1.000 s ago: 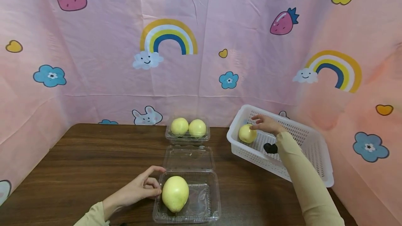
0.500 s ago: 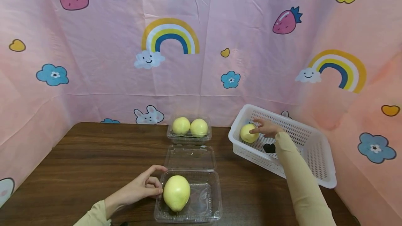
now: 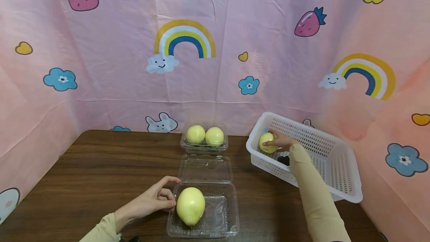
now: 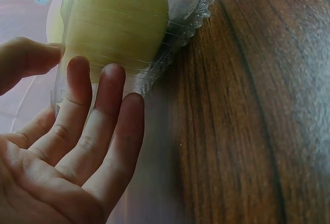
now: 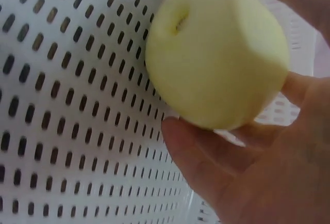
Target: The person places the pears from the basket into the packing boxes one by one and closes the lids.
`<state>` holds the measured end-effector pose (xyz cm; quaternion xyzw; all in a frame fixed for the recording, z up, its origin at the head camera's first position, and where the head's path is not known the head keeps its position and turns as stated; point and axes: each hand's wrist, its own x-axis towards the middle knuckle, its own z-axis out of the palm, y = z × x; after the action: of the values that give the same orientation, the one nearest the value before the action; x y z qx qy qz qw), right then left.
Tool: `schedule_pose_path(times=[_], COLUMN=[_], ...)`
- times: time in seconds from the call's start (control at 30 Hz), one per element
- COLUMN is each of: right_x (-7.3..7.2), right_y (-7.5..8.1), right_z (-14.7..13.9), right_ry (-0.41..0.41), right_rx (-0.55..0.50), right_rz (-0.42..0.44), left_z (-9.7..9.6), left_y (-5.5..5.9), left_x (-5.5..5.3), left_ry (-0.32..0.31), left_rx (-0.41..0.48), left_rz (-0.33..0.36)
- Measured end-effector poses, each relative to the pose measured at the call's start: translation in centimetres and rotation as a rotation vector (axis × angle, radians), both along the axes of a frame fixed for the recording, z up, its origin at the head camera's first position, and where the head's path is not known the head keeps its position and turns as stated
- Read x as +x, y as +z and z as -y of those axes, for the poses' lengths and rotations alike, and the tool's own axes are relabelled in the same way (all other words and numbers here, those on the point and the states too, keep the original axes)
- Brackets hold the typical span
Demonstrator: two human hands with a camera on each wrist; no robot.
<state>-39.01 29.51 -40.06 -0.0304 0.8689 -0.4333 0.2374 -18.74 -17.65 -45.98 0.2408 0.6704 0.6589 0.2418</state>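
Observation:
In the head view my left hand holds the left rim of an open clear plastic clamshell container, its lid folded back. In the left wrist view its thumb meets the rim and its fingers press the outer wall. A yellow-green pear sits in the left half, stem toward me. At the right, inside a white perforated plastic basket, my right hand grips another pear. The right wrist view shows fingers curled under this pear, close to the basket's wall.
Behind the lid stands a second clear container with two pears in it. All of this rests on a dark wooden table. A pink printed cloth hangs close behind and along both sides.
My right hand has moved down and left onto the pear in the basket and closed its fingers about it. The left hand stays at the container; the head view has shifted slightly.

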Motion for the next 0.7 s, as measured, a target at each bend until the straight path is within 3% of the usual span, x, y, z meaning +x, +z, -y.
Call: schedule_pose_path(times=[0.3,0.53,0.7], right_x=[-0.4,-1.5,-1.2], right_y=[-0.2,-1.4,-1.1], right_z=[0.4,0.1,0.4], right_ry=[-0.038,-0.088,-0.082], right_rx=[0.004,0.007,0.025], right_rz=[0.019,0.01,-0.007], left_z=[-0.1,-0.1,-0.1], left_y=[0.0,-0.1,-0.1], left_x=[0.0,-0.1,-0.1], left_ry=[-0.001,-0.006,-0.006], left_rx=[0.001,0.003,0.006], left_rz=[-0.009,-0.007,-0.004])
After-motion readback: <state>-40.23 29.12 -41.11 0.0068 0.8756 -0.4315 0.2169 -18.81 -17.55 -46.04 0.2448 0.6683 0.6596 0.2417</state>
